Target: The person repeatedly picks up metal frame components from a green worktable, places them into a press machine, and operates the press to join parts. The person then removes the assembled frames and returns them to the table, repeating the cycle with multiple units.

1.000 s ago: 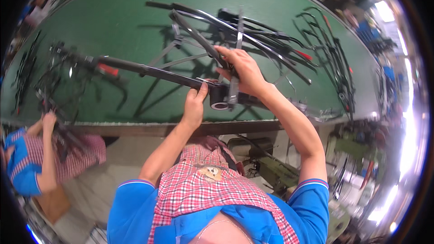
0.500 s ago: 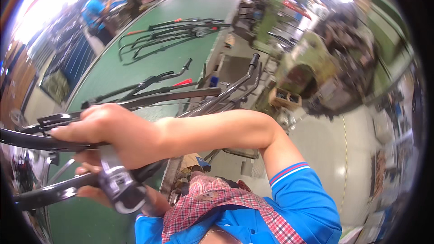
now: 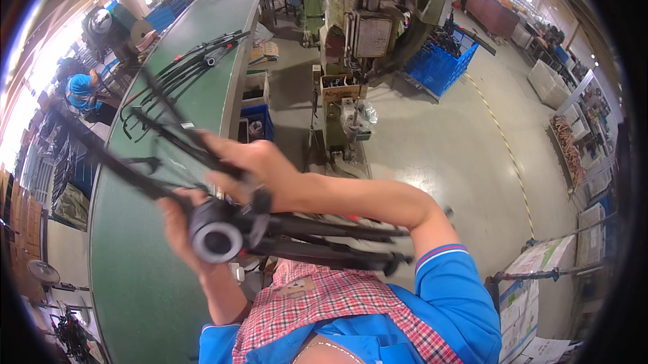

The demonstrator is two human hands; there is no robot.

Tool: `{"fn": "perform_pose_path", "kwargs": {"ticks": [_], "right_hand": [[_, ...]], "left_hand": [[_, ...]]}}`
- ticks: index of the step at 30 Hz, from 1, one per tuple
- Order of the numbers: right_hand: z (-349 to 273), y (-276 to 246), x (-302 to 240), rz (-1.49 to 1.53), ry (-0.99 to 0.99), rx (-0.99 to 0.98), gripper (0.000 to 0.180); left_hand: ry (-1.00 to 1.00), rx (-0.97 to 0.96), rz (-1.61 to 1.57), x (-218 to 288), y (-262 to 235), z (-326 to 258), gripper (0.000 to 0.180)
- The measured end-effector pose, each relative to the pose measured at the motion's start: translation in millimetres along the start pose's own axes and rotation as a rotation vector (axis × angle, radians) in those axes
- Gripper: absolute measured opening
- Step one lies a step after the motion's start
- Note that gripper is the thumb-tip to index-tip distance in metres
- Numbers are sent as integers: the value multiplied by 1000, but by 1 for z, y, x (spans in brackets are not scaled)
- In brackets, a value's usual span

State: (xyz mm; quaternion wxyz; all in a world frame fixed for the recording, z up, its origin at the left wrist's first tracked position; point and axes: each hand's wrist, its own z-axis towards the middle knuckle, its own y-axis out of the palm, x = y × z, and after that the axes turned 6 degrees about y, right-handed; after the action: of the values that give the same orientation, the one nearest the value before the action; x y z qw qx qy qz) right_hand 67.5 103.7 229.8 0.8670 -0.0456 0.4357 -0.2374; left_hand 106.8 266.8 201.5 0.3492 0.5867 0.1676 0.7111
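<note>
I hold a black tubular metal frame (image 3: pixel 297 246) up in front of my chest, partly smeared by motion. It has long arms reaching to the upper left, more tubes pointing right, and a round socket end with a pale ring (image 3: pixel 216 241) facing me. My right hand (image 3: pixel 260 172) is closed round an upper tube near the joint. My left hand (image 3: pixel 185 229) grips the frame beside the round socket, its fingers partly hidden. Past my hands, a bundle of similar black tube frames (image 3: pixel 196 67) with small red parts lies on the green-topped bench (image 3: pixel 128 256).
Beyond the bench's right edge stands a green press machine (image 3: pixel 337 23). A blue crate (image 3: pixel 442 67) of dark parts sits on the floor right of it. At far left is another person in a blue shirt (image 3: pixel 81 91). A rack with papers (image 3: pixel 533 283) stands at lower right.
My hands have swung the frame rightward and turned it, so its round socket faces me. My view has turned right, showing more floor and the blue crate.
</note>
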Motion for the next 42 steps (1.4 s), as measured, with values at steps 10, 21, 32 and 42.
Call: {"fn": "perform_pose_path", "kwargs": {"ticks": [10, 21, 32, 42], "right_hand": [[-182, -53, 123, 108, 834, 498, 60], [-168, -98, 182, -152, 1041, 616, 57], [-158, -129, 202, -174, 938, 626, 50], [-174, -141, 222, -178, 989, 529, 53]], "left_hand": [[-874, -87, 267, -226, -4, -39, 46], [-1040, -230, 317, -343, -2, -8, 52], [-1045, -277, 337, -346, 41, 15, 46], [-1146, -127, 441, -378, 16, -19, 59]]}}
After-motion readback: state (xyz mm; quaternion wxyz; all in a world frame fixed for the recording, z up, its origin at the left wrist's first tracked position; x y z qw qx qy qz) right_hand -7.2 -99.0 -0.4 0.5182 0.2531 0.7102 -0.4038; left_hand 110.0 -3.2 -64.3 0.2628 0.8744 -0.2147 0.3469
